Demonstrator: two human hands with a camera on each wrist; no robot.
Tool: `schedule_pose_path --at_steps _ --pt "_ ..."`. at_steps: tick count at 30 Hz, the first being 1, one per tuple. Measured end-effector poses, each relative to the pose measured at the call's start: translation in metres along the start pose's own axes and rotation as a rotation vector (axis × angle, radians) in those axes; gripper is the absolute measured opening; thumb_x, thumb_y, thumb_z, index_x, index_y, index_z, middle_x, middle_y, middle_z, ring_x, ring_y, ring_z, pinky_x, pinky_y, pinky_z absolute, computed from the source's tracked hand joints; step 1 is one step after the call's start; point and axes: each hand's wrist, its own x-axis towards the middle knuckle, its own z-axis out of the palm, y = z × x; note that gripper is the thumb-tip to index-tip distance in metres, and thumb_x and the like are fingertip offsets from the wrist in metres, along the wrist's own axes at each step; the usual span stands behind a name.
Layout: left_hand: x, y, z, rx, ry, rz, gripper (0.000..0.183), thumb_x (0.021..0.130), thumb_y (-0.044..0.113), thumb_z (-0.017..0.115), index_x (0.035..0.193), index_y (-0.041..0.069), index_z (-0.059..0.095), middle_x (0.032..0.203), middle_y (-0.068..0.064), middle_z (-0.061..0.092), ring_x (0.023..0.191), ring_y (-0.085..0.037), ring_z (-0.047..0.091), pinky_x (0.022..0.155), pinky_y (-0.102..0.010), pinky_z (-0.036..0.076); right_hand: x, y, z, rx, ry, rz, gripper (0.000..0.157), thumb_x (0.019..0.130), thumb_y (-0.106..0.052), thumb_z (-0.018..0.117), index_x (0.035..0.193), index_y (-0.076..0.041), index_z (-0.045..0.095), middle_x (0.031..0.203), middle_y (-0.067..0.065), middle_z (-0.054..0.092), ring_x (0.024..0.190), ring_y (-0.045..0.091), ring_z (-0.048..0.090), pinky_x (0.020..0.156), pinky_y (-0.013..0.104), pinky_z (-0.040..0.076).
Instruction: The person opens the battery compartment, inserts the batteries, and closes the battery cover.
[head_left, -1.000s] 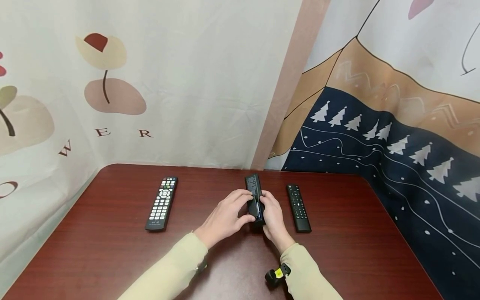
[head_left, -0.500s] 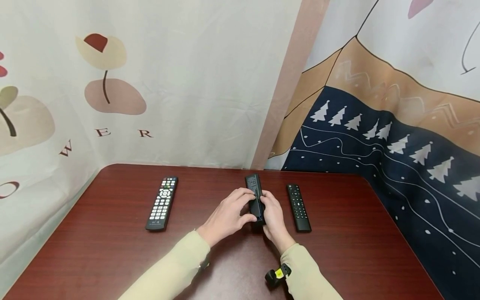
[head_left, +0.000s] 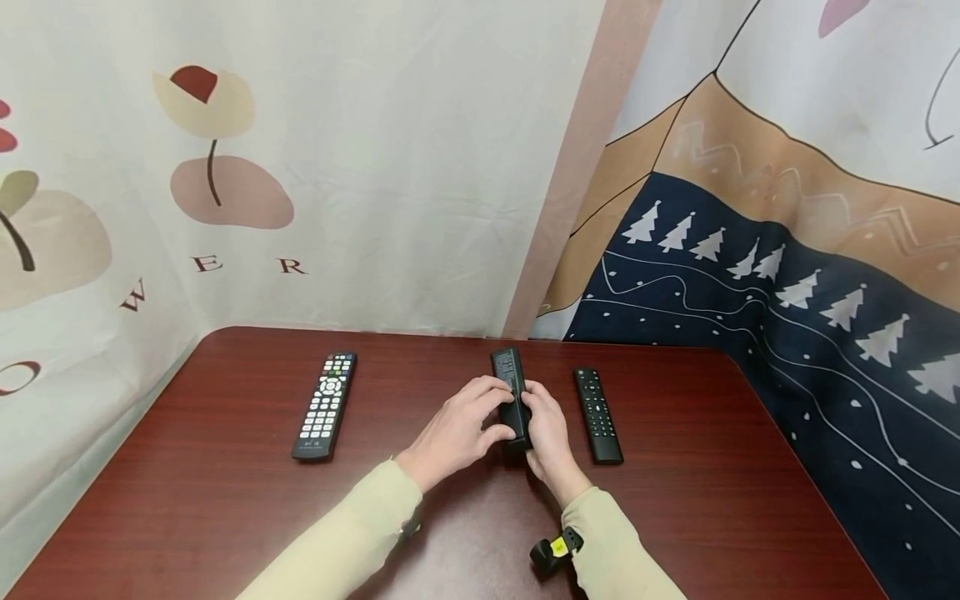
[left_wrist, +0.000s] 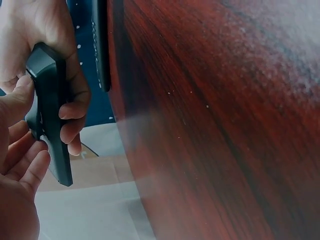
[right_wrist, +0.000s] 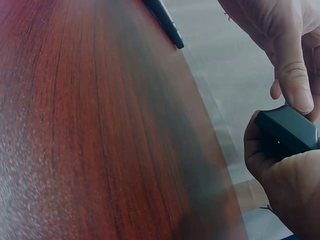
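Note:
A black remote control (head_left: 506, 363) is held above the table with its back, printed near the far end, turned up. My right hand (head_left: 550, 435) grips it along its right side, with the fingers wrapped beneath, as the left wrist view shows. On its back lies a dark battery cover (left_wrist: 34, 117), which my left hand (head_left: 457, 429) pinches between thumb and fingertips. Whether the cover sits flush cannot be made out. In the right wrist view the left thumb presses at the near end of the remote, and the battery compartment is hidden.
A black remote with white buttons (head_left: 324, 408) lies to the left on the reddish-brown table (head_left: 225, 500). Another slim black remote (head_left: 597, 417) lies just right of my right hand. Printed curtains (head_left: 420, 208) stand behind the table's far edge.
My left hand has shifted slightly right over the remote. The bluish strip seen in the remote's back a second ago is now covered. The right hand has stayed in place.

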Motion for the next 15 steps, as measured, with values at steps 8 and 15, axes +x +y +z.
schedule_pose_path --at_steps 8,15 --pt "-0.0011 -0.0002 0.0004 -0.004 -0.005 -0.007 0.036 0.087 0.016 0.085 0.116 0.003 0.070 0.123 -0.008 0.064 0.112 -0.020 0.061 0.093 -0.033 0.055 0.0005 -0.0002 0.0006 -0.010 0.001 0.011 0.036 0.108 -0.011 0.032 0.127 0.007 0.055 0.109 0.010 0.062 0.092 0.015 0.063 0.070 0.027 0.056" --pt "-0.0032 0.0007 0.0000 -0.006 -0.019 -0.031 0.036 0.089 0.016 0.082 0.120 0.004 0.070 0.126 -0.007 0.063 0.115 -0.020 0.060 0.096 -0.034 0.055 -0.0002 -0.0011 0.0011 -0.019 0.001 0.019 0.037 0.108 -0.013 0.032 0.131 0.008 0.054 0.112 0.010 0.062 0.093 0.014 0.064 0.072 0.028 0.057"
